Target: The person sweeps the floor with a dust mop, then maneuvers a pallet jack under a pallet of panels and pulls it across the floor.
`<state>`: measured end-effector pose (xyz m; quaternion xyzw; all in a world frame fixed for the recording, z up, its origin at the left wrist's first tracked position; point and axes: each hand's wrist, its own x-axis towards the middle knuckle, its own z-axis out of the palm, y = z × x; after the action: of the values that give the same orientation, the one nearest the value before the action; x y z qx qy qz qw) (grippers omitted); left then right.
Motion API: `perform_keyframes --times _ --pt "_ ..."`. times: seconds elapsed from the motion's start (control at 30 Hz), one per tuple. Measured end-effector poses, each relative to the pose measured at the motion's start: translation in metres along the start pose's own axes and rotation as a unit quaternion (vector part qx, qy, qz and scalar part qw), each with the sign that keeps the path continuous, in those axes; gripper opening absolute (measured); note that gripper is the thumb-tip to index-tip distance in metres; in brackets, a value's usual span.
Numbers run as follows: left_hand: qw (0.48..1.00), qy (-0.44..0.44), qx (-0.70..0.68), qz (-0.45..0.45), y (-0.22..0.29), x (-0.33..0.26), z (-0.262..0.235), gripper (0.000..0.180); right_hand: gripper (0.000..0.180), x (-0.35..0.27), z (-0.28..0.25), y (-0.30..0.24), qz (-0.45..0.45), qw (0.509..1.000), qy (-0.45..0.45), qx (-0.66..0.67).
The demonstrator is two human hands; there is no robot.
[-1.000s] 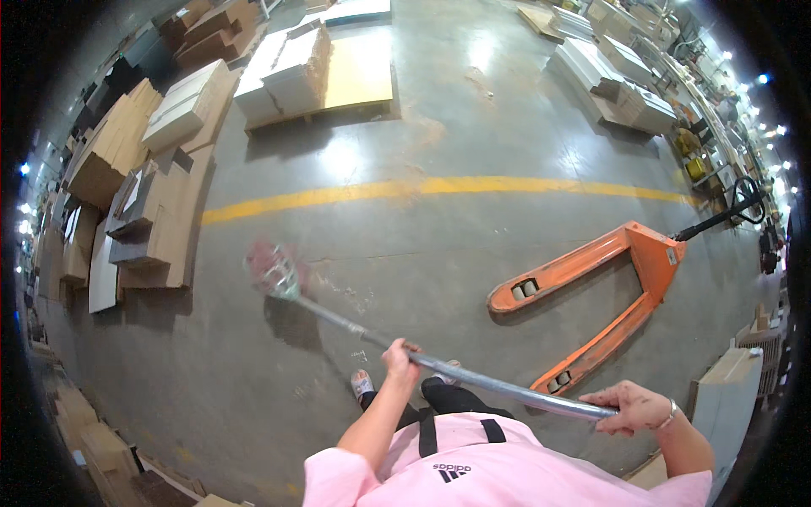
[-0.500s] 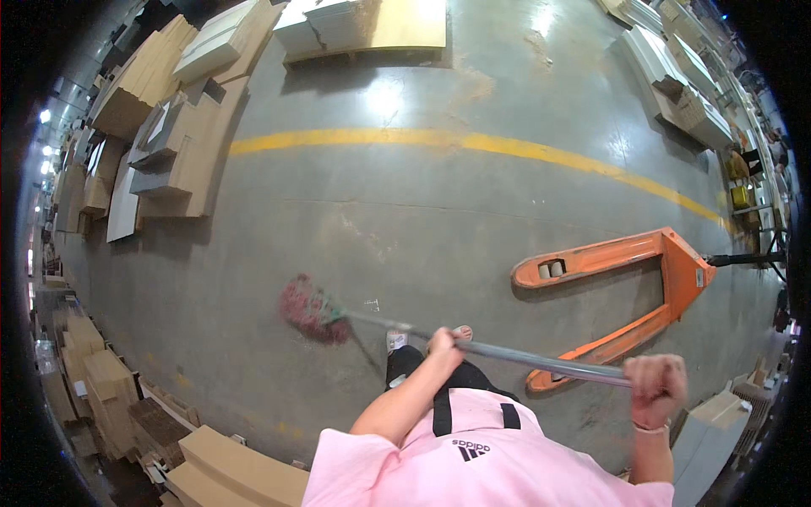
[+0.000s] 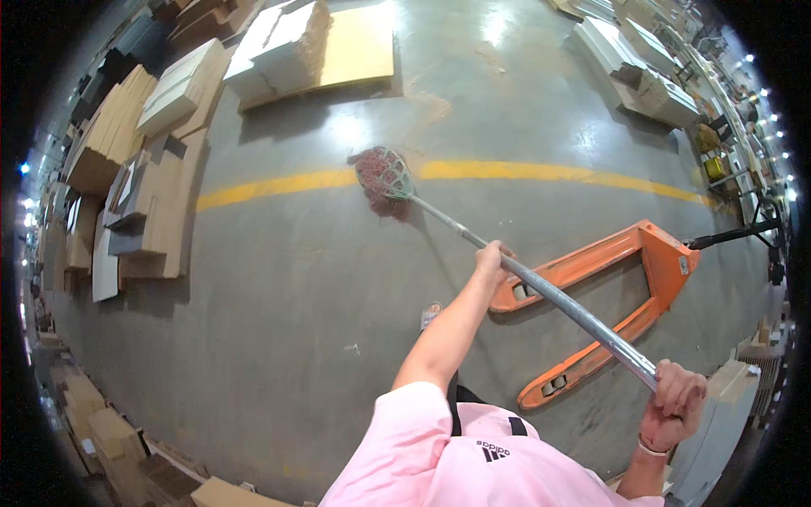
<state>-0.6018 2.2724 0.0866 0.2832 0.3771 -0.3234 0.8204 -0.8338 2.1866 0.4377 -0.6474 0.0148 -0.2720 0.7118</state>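
Note:
A long-handled broom (image 3: 574,310) slants across the view, its grey metal pole running from my lower right to the far left. Its head has dark reddish bristles (image 3: 376,173) and a green lattice frame, and lies on the floor over the yellow line. My left hand (image 3: 492,255), arm stretched forward, is wrapped round the pole partway along. My right hand (image 3: 676,399) grips the pole's near end, fingers curled over it. The pole passes above an orange pallet jack (image 3: 663,262) on the right.
Stacked boards (image 3: 169,203) stand along the left, and a pallet with white and yellow panels (image 3: 359,51) is at the far left. More panels (image 3: 629,72) lie far right. Cardboard (image 3: 118,435) is piled near left; a grey box (image 3: 718,427) stands near right.
The broom head has swung forward and to the right, from near my feet to the yellow line. My left hand has moved forward and right with the pole; my right hand has shifted slightly right and nearer.

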Motion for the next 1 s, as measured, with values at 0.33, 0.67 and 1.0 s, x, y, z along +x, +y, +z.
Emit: perform_keyframes --times 0.33,0.67,1.0 --pt "0.993 -0.004 -0.073 -0.092 0.029 -0.082 0.042 0.023 0.042 0.149 -0.092 -0.038 0.037 0.992 -0.013 0.116" --pt "0.932 0.252 -0.252 -0.063 0.028 -0.044 -0.030 0.010 0.041 0.367 -0.040 0.154 0.301 0.908 -0.178 0.230" --pt "0.936 0.111 -0.332 0.025 -0.010 0.196 0.090 0.004 0.038 0.576 -0.082 0.247 0.264 0.884 -0.321 0.217"
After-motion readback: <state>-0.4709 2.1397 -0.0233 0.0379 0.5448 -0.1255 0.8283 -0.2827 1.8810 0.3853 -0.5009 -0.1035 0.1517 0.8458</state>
